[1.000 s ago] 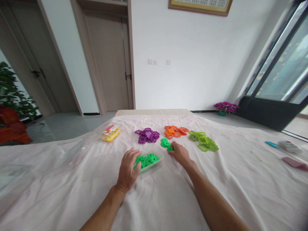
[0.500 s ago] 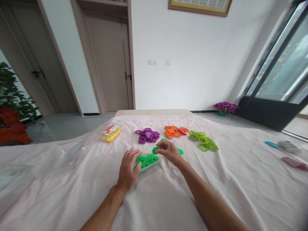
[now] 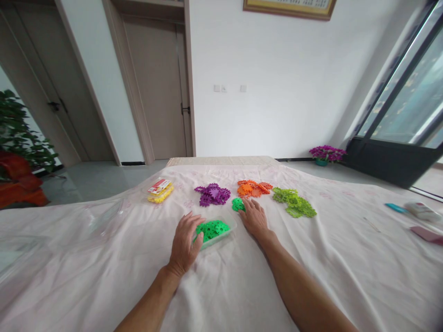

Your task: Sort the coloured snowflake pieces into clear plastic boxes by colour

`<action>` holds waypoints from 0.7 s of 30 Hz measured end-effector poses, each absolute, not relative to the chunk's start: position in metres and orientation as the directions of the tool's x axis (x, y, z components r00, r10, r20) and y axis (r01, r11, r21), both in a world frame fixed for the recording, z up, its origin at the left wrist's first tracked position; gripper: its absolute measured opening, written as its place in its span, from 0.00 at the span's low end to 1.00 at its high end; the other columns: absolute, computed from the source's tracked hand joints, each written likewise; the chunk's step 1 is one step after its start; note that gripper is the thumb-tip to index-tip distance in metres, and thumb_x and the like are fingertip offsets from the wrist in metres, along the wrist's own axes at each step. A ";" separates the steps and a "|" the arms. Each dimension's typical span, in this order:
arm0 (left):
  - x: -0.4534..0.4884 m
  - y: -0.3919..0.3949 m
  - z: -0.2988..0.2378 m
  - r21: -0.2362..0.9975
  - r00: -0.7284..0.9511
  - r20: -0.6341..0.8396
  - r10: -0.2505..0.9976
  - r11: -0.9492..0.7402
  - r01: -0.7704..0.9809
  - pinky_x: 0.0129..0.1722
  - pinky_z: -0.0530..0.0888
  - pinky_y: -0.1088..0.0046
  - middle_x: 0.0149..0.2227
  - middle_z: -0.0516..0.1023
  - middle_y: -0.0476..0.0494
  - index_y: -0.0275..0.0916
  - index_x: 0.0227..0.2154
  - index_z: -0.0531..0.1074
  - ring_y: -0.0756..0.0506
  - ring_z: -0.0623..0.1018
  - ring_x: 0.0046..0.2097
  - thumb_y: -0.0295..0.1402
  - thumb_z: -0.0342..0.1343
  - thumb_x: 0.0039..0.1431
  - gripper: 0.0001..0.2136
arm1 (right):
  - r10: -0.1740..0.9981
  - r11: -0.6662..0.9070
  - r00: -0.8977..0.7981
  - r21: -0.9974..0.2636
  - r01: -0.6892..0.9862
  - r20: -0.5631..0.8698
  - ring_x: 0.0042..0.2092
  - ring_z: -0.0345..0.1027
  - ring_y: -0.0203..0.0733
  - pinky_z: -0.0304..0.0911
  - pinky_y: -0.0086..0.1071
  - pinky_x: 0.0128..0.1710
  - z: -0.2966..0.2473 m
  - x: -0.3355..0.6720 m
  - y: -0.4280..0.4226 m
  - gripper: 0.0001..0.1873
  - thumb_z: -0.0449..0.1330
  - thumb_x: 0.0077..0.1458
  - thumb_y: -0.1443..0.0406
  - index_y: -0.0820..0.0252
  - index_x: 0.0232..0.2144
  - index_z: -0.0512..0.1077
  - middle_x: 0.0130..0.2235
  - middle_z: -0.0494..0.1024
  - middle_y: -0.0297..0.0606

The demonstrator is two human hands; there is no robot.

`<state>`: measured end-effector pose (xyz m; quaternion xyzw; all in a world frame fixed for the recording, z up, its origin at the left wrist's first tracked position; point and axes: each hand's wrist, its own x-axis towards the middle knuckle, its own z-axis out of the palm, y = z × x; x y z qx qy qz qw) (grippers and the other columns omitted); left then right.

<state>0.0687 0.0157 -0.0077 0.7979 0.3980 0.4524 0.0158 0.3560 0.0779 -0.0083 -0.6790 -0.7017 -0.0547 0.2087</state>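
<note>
A clear plastic box (image 3: 216, 240) stands in front of me with several green notched plastic discs (image 3: 212, 229) inside. My left hand (image 3: 187, 237) grips the box's left end, its thumb on the near side and its fingers along the far side. To the right, my right hand (image 3: 254, 216) lies low over the cloth with its fingers stretched out. Its fingertips are at a small group of loose green discs (image 3: 238, 204), and the palm may hide more of them.
Behind the box lie piles of purple pieces (image 3: 213, 195), orange pieces (image 3: 251, 188) and lime-green pieces (image 3: 294, 203). A labelled box of yellow pieces (image 3: 161, 191) sits at the back left. Transparent lids or boxes (image 3: 107, 214) lie left; a blue object (image 3: 395, 208) lies far right. A pale cloth (image 3: 221, 286) covers the table.
My right hand has let go of a green disc, moved right and lowered to the cloth with its fingers spread. My left hand has stayed at the box.
</note>
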 end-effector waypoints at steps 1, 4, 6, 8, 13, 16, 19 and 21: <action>0.069 0.016 -0.008 0.385 0.274 0.709 0.650 -0.682 0.622 0.62 0.61 0.50 0.53 0.72 0.40 0.41 0.52 0.68 0.39 0.64 0.62 0.35 0.47 0.64 0.15 | 0.936 0.075 -0.001 -0.195 0.978 0.353 0.65 0.49 0.52 0.48 0.44 0.60 -0.009 0.355 0.079 0.28 0.53 0.62 0.58 0.56 0.63 0.59 0.63 0.65 0.41; 0.068 0.016 -0.009 0.384 0.274 0.709 0.650 -0.681 0.624 0.62 0.61 0.51 0.53 0.72 0.40 0.41 0.52 0.68 0.39 0.64 0.62 0.35 0.46 0.64 0.15 | 0.942 0.133 -0.073 -0.165 0.977 0.326 0.64 0.50 0.51 0.45 0.43 0.61 -0.010 0.354 0.084 0.24 0.54 0.62 0.57 0.52 0.59 0.66 0.58 0.72 0.39; 0.068 0.016 -0.009 0.384 0.275 0.707 0.651 -0.681 0.624 0.62 0.62 0.51 0.54 0.72 0.41 0.41 0.52 0.68 0.39 0.64 0.62 0.35 0.47 0.64 0.15 | 0.937 0.175 -0.116 -0.158 0.972 0.328 0.63 0.53 0.50 0.46 0.42 0.60 -0.010 0.356 0.084 0.19 0.54 0.62 0.57 0.51 0.53 0.72 0.54 0.76 0.39; 0.068 0.016 -0.009 0.384 0.275 0.706 0.652 -0.679 0.626 0.62 0.62 0.51 0.53 0.72 0.41 0.41 0.52 0.69 0.39 0.64 0.62 0.35 0.47 0.64 0.15 | 0.927 0.209 -0.143 -0.162 0.964 0.347 0.60 0.57 0.48 0.48 0.40 0.59 -0.010 0.357 0.084 0.16 0.54 0.62 0.58 0.51 0.49 0.74 0.51 0.77 0.39; 0.069 0.015 -0.008 0.378 0.266 0.715 0.646 -0.678 0.630 0.62 0.63 0.52 0.53 0.73 0.41 0.41 0.51 0.70 0.39 0.64 0.62 0.35 0.47 0.64 0.15 | 0.906 0.273 -0.182 -0.199 0.941 0.383 0.54 0.64 0.45 0.52 0.36 0.56 -0.006 0.356 0.080 0.15 0.53 0.63 0.58 0.51 0.48 0.75 0.47 0.79 0.38; 0.069 0.015 -0.007 0.378 0.266 0.715 0.646 -0.678 0.631 0.62 0.63 0.52 0.53 0.73 0.41 0.41 0.51 0.70 0.39 0.65 0.62 0.35 0.47 0.64 0.15 | 0.900 0.293 -0.190 -0.222 0.930 0.393 0.52 0.66 0.43 0.54 0.34 0.54 -0.006 0.356 0.080 0.15 0.52 0.64 0.58 0.51 0.46 0.76 0.46 0.80 0.37; 0.068 0.015 -0.007 0.377 0.276 0.711 0.647 -0.681 0.628 0.62 0.62 0.51 0.53 0.72 0.40 0.41 0.51 0.69 0.39 0.64 0.62 0.35 0.47 0.64 0.15 | 0.895 0.299 -0.183 -0.244 0.923 0.407 0.50 0.67 0.43 0.55 0.33 0.53 -0.007 0.356 0.080 0.16 0.50 0.65 0.60 0.53 0.46 0.76 0.45 0.80 0.37; 0.068 0.015 -0.008 0.375 0.280 0.709 0.647 -0.683 0.627 0.62 0.62 0.51 0.53 0.72 0.40 0.41 0.51 0.69 0.39 0.64 0.62 0.35 0.46 0.64 0.15 | 0.894 0.289 -0.164 -0.257 0.922 0.417 0.49 0.68 0.43 0.56 0.33 0.52 -0.008 0.358 0.081 0.17 0.49 0.65 0.61 0.55 0.46 0.76 0.45 0.80 0.39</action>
